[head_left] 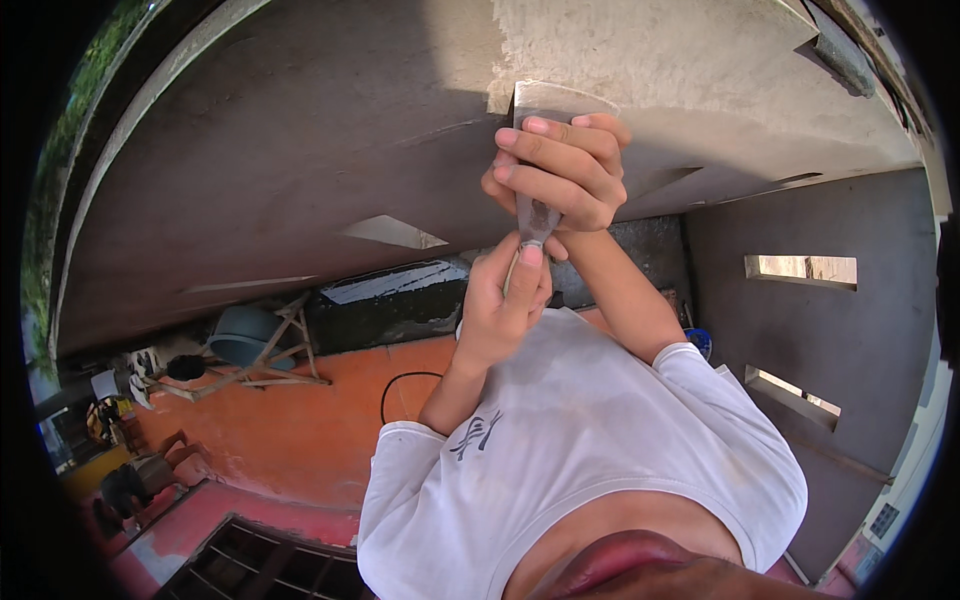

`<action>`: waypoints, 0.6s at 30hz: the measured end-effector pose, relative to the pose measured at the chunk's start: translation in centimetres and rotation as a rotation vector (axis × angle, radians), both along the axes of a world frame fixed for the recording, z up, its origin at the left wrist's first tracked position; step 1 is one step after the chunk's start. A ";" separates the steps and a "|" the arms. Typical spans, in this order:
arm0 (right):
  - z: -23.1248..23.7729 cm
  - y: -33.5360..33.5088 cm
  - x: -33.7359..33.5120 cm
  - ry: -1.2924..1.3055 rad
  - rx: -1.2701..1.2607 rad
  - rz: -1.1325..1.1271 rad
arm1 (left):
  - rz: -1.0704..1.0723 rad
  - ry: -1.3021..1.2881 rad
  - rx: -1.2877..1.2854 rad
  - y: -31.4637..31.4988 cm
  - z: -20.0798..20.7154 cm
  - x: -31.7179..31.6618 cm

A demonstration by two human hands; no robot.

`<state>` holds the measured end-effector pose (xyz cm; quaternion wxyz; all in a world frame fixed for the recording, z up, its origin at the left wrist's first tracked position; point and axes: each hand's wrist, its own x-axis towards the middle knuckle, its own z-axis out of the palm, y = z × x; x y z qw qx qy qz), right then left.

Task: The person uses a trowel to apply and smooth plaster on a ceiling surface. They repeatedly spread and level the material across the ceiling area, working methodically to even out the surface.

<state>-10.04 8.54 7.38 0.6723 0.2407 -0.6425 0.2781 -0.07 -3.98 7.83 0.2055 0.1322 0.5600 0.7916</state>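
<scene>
A wide-bladed scraper [565, 98] stands with its broad metal edge against the grey cement wall [330, 140]. My left hand [503, 310] is closed around its handle, most of which the fingers hide, with the thumb lying along the neck. Higher up, my right hand [575, 175] is wrapped over the blade, fingers laid across its face. Just above the blade begins a paler, rough-edged patch [620, 50] on the wall, partly sunlit.
At the left, a grey-green tub [250, 337] sits by a wooden frame [285, 345] near an orange surface [320, 420]. A side wall [800, 225] with slot openings closes off the right. A dark cable [400, 377] curves beside my left arm.
</scene>
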 end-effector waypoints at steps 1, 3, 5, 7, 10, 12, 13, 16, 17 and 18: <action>-0.1 -0.1 0.0 -0.009 -0.010 -0.001 | 0.000 -0.006 -0.008 0.0 0.0 0.0; -0.4 -0.2 0.2 -0.027 -0.029 -0.004 | 0.002 -0.018 -0.024 -0.1 0.1 0.1; -0.2 -0.3 0.1 -0.015 -0.044 0.003 | 0.011 -0.013 -0.054 -0.2 0.5 0.1; 0.0 -0.5 0.2 -0.024 -0.046 -0.018 | 0.005 -0.028 -0.073 -0.5 0.9 0.1; -0.1 -1.2 1.0 -0.074 -0.050 -0.076 | -0.030 -0.073 -0.089 -1.6 1.5 0.0; -0.4 -1.6 1.4 -0.110 -0.078 -0.098 | -0.055 -0.090 -0.106 -2.2 1.9 0.0; -0.3 -1.8 1.3 -0.097 -0.091 -0.096 | -0.054 -0.088 -0.133 -2.4 2.3 -0.1; -0.2 -2.0 1.0 -0.069 -0.123 -0.096 | -0.053 -0.058 -0.195 -2.8 3.1 -0.2; -0.1 -2.2 1.0 -0.065 -0.130 -0.098 | -0.052 -0.033 -0.204 -2.9 3.2 -0.3; -0.1 -2.3 0.9 -0.061 -0.137 -0.100 | -0.051 -0.007 -0.212 -3.0 3.3 -0.4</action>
